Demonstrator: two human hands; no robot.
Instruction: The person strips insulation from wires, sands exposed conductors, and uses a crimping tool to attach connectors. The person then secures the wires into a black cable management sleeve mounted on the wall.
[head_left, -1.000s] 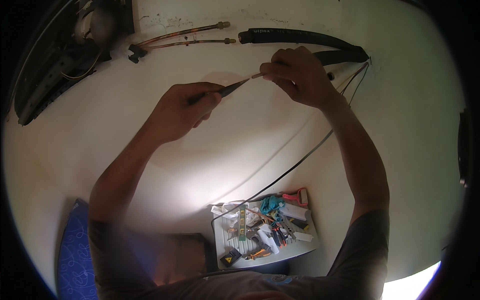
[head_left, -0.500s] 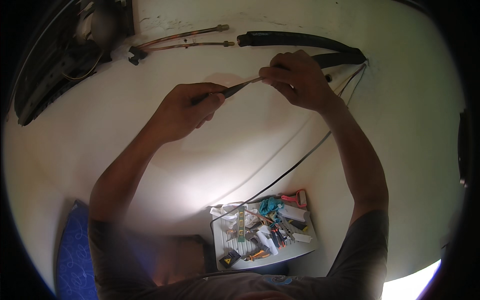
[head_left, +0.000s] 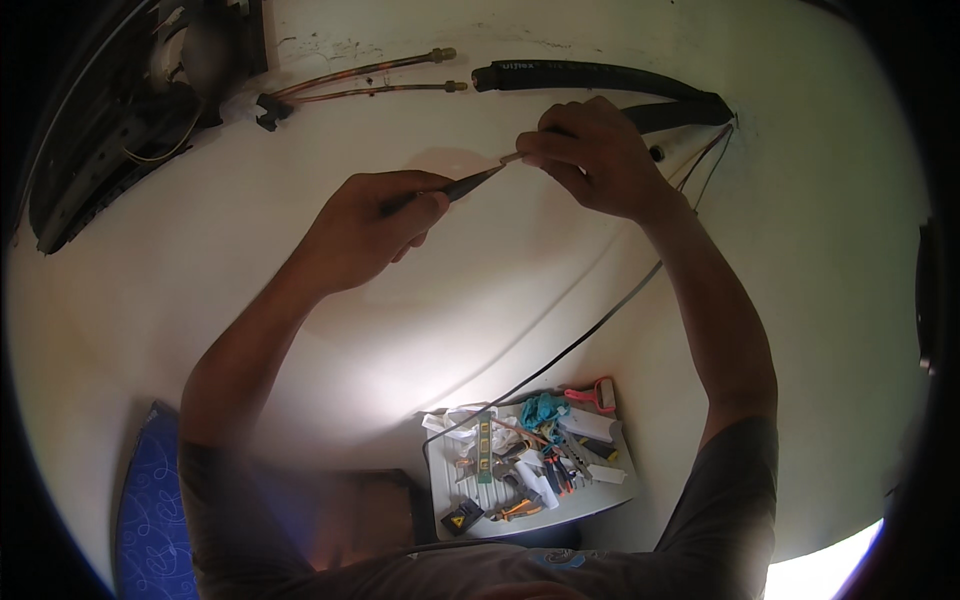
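My left hand (head_left: 385, 225) is closed around a slim dark tool (head_left: 472, 184) that tapers to a point. Its exact kind does not show. Just right of that point, my right hand (head_left: 595, 160) pinches a thin copper pipe (head_left: 512, 158), whose short bare end sticks out from the fingers. The tool's tip sits just below the pipe's end, close to it; whether they touch I cannot tell. Behind my right hand runs a black foam-covered pipe (head_left: 665, 118). Above it, a second black insulated pipe (head_left: 590, 76) has its open end facing left.
Two copper pipes with brass nuts (head_left: 440, 56) reach out from a dark appliance (head_left: 120, 130) at upper left. Thin wires (head_left: 705, 165) leave the wall at right. A grey cable (head_left: 590, 330) hangs down to a white stand (head_left: 600, 497) holding pliers, a green level (head_left: 484, 450) and rags.
The tool's tip was up against the pipe's end and has drawn back slightly, so more of the pipe's end shows. Both hands have otherwise barely moved.
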